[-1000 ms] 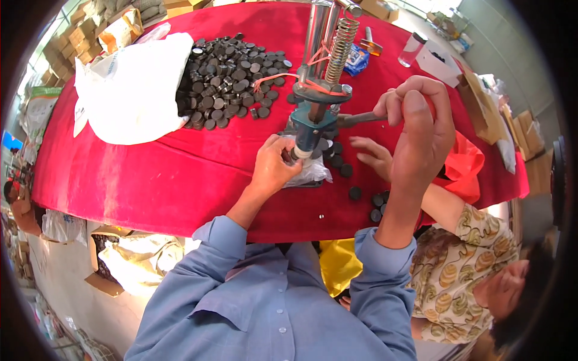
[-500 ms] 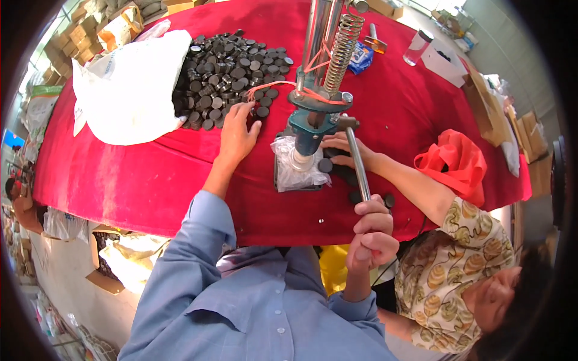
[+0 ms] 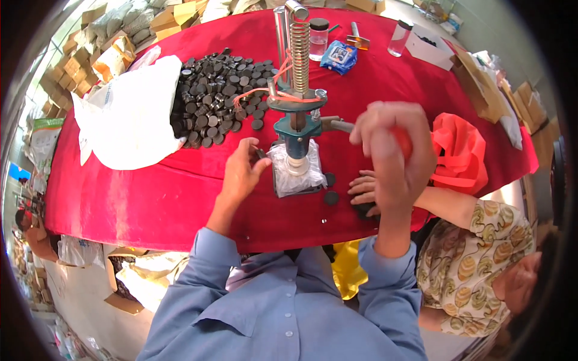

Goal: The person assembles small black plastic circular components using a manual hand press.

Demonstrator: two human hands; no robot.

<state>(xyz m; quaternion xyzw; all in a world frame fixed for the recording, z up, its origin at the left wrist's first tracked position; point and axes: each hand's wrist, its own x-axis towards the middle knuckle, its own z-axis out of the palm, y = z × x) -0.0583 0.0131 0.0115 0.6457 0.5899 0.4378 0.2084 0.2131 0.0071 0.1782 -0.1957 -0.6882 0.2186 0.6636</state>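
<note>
A hand press (image 3: 296, 123) with a coil spring stands on the red-covered table, its base wrapped in clear plastic. My right hand (image 3: 394, 159) is closed around the press lever (image 3: 342, 126), whose red knob (image 3: 402, 142) shows between the fingers. My left hand (image 3: 242, 174) is just left of the plastic-wrapped base, pinching a small black cap (image 3: 260, 153) between thumb and fingers. Behind it spreads a heap of round black caps (image 3: 220, 96). A co-worker's hand (image 3: 363, 189) lies over dark caps right of the press; loose black caps (image 3: 331, 197) sit beside the base.
A white sack (image 3: 129, 114) lies left of the heap. Toward the back are a blue packet (image 3: 339, 57), a hammer (image 3: 357, 38) and clear jars (image 3: 400, 38). A red cloth bag (image 3: 459, 153) rests at the right, beside the co-worker in a patterned shirt (image 3: 481, 265).
My right hand has swung the lever up. My left hand has come from the heap's edge toward the press base with a black cap. The co-worker's hand has drawn away to the right.
</note>
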